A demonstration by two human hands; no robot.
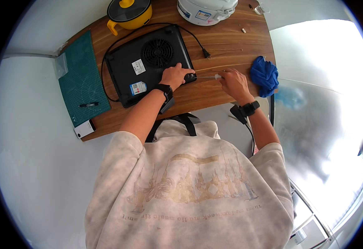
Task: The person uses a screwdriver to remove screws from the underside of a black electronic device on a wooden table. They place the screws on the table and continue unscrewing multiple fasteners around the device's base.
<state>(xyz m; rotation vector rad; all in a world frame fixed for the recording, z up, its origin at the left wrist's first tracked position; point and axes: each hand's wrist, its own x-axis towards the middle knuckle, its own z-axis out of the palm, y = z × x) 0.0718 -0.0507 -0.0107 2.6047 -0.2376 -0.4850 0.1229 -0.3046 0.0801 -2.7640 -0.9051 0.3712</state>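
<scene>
A black induction cooker (125, 81) lies with its vented underside up, its round fan grille (157, 53) showing. My left hand (174, 76) is on its near right corner, index finger and thumb closed around a small dark round part, likely a foot. In my right hand (234, 84) is a screwdriver with a pale handle (218, 76), held between thumb and fingers. Its thin shaft points left and the tip meets the dark corner between my left fingertips. Whether the tip sits in a screw is too small to tell.
The cooker's power cord ends in a plug (206, 54) on the wooden table (227, 45). A green cutting mat (81, 74) with a pen (88, 104) lies left, a white phone (84, 129) beside it. A yellow pot (135, 18), a white rice cooker (206, 12) and blue cloth (265, 76) stand around.
</scene>
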